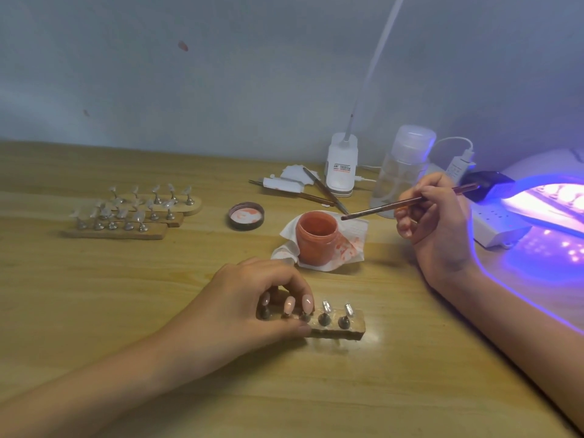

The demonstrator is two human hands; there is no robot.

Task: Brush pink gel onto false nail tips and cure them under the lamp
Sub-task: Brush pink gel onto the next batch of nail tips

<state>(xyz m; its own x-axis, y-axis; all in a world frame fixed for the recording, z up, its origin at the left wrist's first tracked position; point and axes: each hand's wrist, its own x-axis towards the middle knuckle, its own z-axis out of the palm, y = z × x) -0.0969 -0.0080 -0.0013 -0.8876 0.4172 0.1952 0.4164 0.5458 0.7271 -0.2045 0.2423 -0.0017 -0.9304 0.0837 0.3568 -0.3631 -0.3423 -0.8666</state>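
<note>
My left hand [252, 298] grips the left end of a small wooden holder [344, 325] at the table's front. The holder carries several nail tips on metal stands; the left ones look pink [289, 305], the two right ones are clear [326, 306]. My right hand [433, 222] holds a thin brush [373, 210], its tip just above and right of the open pink gel jar [317, 237]. The jar stands on a stained tissue [347, 248]. The curing lamp [543, 203] glows purple at the far right, with tips inside it.
Several wooden holders with clear tips [132, 213] lie at the left. The jar lid [246, 215] rests upturned beside the jar. Behind are spare brushes [319, 188], a desk lamp base [342, 169], a clear pump bottle [403, 165] and a white power strip [496, 226].
</note>
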